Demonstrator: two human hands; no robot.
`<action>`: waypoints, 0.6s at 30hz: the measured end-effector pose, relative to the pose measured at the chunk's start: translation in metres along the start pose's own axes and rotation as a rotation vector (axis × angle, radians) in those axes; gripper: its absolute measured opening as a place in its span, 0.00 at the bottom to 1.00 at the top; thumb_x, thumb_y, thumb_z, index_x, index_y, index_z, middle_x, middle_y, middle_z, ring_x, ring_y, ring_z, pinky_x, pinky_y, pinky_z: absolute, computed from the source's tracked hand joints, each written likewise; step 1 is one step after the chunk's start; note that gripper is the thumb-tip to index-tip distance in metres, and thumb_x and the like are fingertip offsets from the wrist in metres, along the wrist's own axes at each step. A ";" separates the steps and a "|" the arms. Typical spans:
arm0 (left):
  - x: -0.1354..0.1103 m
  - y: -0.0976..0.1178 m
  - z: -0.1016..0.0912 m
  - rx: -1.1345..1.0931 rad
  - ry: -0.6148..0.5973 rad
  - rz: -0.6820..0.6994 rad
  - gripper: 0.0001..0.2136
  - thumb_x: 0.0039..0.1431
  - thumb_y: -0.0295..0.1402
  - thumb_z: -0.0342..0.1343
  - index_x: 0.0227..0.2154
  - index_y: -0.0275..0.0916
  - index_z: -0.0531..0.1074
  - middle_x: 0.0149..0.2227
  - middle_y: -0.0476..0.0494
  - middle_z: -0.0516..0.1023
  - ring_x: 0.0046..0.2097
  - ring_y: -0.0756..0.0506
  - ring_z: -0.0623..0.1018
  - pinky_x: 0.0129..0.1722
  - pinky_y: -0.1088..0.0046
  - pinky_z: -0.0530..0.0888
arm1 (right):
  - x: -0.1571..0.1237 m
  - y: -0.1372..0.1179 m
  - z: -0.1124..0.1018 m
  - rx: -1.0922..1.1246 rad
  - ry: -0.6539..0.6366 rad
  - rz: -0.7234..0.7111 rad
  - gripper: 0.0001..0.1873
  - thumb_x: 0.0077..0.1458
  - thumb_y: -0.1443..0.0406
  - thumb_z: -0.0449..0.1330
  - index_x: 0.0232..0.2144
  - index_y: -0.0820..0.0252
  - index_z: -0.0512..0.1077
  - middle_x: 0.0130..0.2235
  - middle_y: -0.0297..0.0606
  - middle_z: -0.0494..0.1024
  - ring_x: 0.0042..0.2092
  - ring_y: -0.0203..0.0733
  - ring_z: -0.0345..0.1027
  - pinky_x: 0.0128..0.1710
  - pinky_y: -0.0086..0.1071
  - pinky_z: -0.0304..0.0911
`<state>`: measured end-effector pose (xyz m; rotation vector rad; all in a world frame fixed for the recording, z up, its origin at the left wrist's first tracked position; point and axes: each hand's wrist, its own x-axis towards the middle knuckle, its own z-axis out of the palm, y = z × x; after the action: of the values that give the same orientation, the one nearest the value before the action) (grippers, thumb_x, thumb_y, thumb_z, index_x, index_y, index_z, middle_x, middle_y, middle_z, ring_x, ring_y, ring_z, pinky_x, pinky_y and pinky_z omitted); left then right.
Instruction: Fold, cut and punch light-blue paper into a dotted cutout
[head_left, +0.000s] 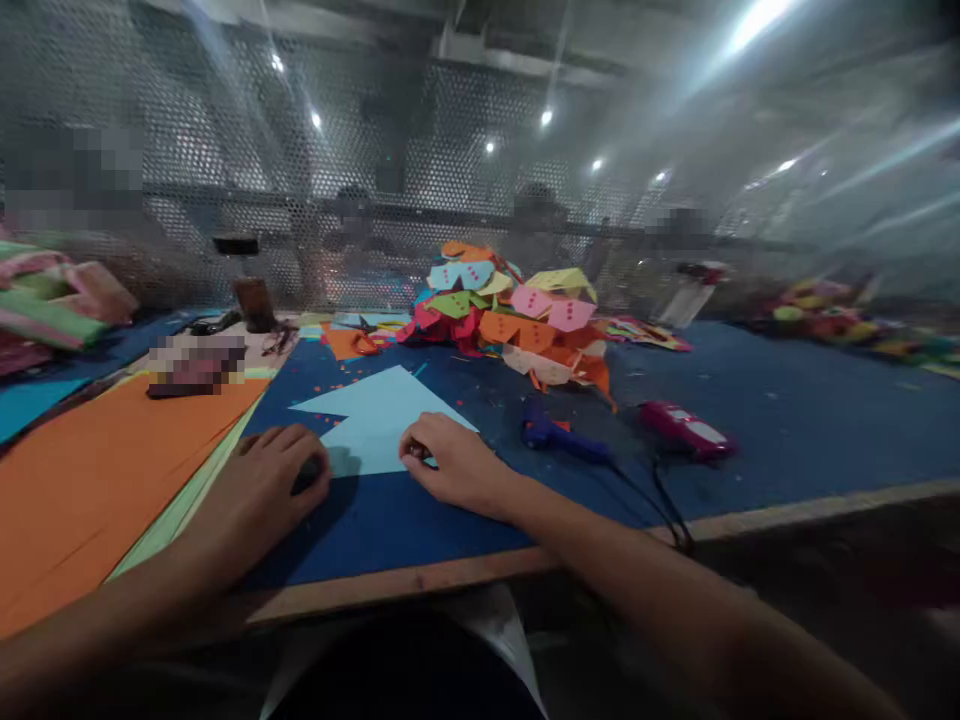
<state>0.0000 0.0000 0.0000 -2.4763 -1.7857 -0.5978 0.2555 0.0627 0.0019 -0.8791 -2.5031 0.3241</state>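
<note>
A light blue sheet of paper [379, 425] with an angular notched outline lies on the blue tabletop in front of me. My right hand [446, 460] rests at its right side, fingers curled in; whatever they hold, if anything, is hidden. Just left of the sheet is my left hand [274, 475], loosely bent, with a dark gap between thumb and fingers and nothing visible in it. Small red and orange paper bits are scattered behind the sheet. Orange-handled scissors [365, 342] lie farther back on orange paper.
Folded coloured paper pieces [525, 310] are piled at the back centre. Right of me lie a blue glue gun [562, 435] with a black cord and a magenta device [686, 430]. Large orange sheets [135, 470] cover the left; a dark jar [255, 300] stands behind. A perforated metal wall [420, 150] closes the back.
</note>
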 end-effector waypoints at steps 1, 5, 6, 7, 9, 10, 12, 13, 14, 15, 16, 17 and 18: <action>0.000 0.000 0.000 0.002 -0.002 0.004 0.06 0.63 0.36 0.50 0.32 0.43 0.69 0.38 0.44 0.76 0.44 0.37 0.74 0.46 0.58 0.65 | 0.000 0.000 0.000 0.001 0.001 -0.001 0.05 0.57 0.74 0.60 0.34 0.62 0.72 0.35 0.36 0.72 0.39 0.40 0.65 0.41 0.32 0.59; 0.002 0.001 0.001 0.020 -0.005 -0.001 0.06 0.63 0.35 0.50 0.32 0.44 0.70 0.38 0.45 0.77 0.43 0.38 0.74 0.45 0.59 0.65 | 0.000 0.001 0.000 0.010 0.004 -0.006 0.05 0.57 0.74 0.59 0.34 0.61 0.72 0.34 0.36 0.72 0.39 0.40 0.65 0.41 0.32 0.60; 0.002 0.001 0.001 0.026 -0.003 -0.007 0.05 0.63 0.35 0.51 0.32 0.44 0.70 0.38 0.45 0.77 0.43 0.38 0.74 0.45 0.59 0.65 | 0.000 0.001 0.000 0.013 0.005 -0.007 0.05 0.57 0.74 0.59 0.34 0.61 0.72 0.34 0.36 0.71 0.39 0.40 0.64 0.41 0.32 0.60; 0.002 0.002 0.000 0.033 -0.001 -0.013 0.05 0.62 0.34 0.51 0.32 0.44 0.70 0.37 0.46 0.77 0.43 0.38 0.74 0.45 0.59 0.65 | 0.000 0.001 -0.001 0.015 0.004 -0.008 0.05 0.57 0.74 0.59 0.34 0.61 0.71 0.34 0.36 0.71 0.39 0.40 0.64 0.42 0.32 0.60; 0.002 0.004 -0.001 0.042 0.004 -0.022 0.05 0.62 0.33 0.51 0.32 0.44 0.70 0.37 0.46 0.77 0.43 0.38 0.75 0.45 0.60 0.65 | 0.000 0.000 -0.001 0.018 0.003 -0.007 0.06 0.56 0.75 0.59 0.34 0.61 0.71 0.34 0.36 0.71 0.39 0.40 0.64 0.41 0.32 0.59; 0.002 0.004 -0.001 0.042 0.007 -0.023 0.05 0.62 0.33 0.51 0.32 0.44 0.70 0.37 0.46 0.77 0.43 0.39 0.75 0.45 0.60 0.64 | 0.000 0.000 -0.002 0.019 0.004 -0.006 0.06 0.56 0.75 0.59 0.34 0.61 0.71 0.34 0.36 0.71 0.39 0.40 0.64 0.41 0.32 0.59; 0.002 0.005 -0.002 0.041 0.012 -0.028 0.05 0.62 0.33 0.51 0.32 0.44 0.70 0.37 0.46 0.77 0.43 0.39 0.75 0.45 0.60 0.65 | 0.000 -0.001 -0.003 0.022 0.004 -0.002 0.07 0.56 0.75 0.59 0.34 0.60 0.71 0.34 0.36 0.71 0.39 0.40 0.64 0.41 0.32 0.59; 0.002 0.006 -0.002 0.039 0.013 -0.032 0.05 0.62 0.32 0.51 0.31 0.43 0.71 0.37 0.47 0.77 0.43 0.39 0.75 0.45 0.60 0.65 | 0.000 -0.001 -0.003 0.025 0.004 0.000 0.07 0.56 0.75 0.59 0.34 0.60 0.71 0.34 0.36 0.71 0.39 0.40 0.64 0.40 0.32 0.59; 0.002 0.006 -0.002 0.038 0.013 -0.036 0.05 0.62 0.32 0.52 0.31 0.43 0.71 0.37 0.47 0.77 0.43 0.39 0.75 0.45 0.61 0.65 | 0.000 -0.001 -0.003 0.027 0.003 0.001 0.06 0.56 0.75 0.59 0.34 0.60 0.71 0.35 0.36 0.71 0.39 0.40 0.64 0.41 0.32 0.59; 0.002 0.006 -0.002 0.035 0.015 -0.037 0.05 0.62 0.32 0.52 0.31 0.43 0.71 0.37 0.47 0.77 0.43 0.39 0.75 0.44 0.61 0.65 | -0.001 -0.002 -0.003 0.029 0.001 0.001 0.06 0.57 0.75 0.59 0.34 0.60 0.71 0.35 0.36 0.71 0.39 0.40 0.64 0.41 0.32 0.59; 0.001 0.005 -0.002 0.031 0.017 -0.035 0.05 0.62 0.31 0.52 0.31 0.43 0.71 0.37 0.47 0.77 0.43 0.39 0.75 0.44 0.61 0.65 | -0.001 -0.002 -0.003 0.031 -0.001 0.000 0.06 0.57 0.75 0.59 0.34 0.60 0.71 0.35 0.36 0.72 0.39 0.40 0.64 0.41 0.32 0.60; 0.001 0.005 -0.002 0.028 0.020 -0.031 0.05 0.62 0.31 0.52 0.32 0.43 0.71 0.37 0.47 0.77 0.42 0.39 0.75 0.44 0.62 0.65 | -0.001 -0.002 -0.003 0.031 -0.001 -0.001 0.06 0.57 0.75 0.59 0.34 0.60 0.71 0.35 0.36 0.72 0.39 0.40 0.65 0.41 0.33 0.60; 0.000 0.004 -0.001 0.025 0.025 -0.024 0.05 0.62 0.31 0.52 0.32 0.43 0.71 0.36 0.47 0.76 0.42 0.40 0.75 0.44 0.62 0.65 | -0.001 -0.002 -0.003 0.031 0.000 -0.003 0.06 0.57 0.75 0.59 0.34 0.60 0.71 0.35 0.36 0.72 0.39 0.40 0.65 0.41 0.33 0.60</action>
<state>0.0035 -0.0014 0.0022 -2.4240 -1.8056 -0.6013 0.2567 0.0612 0.0052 -0.8634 -2.4923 0.3603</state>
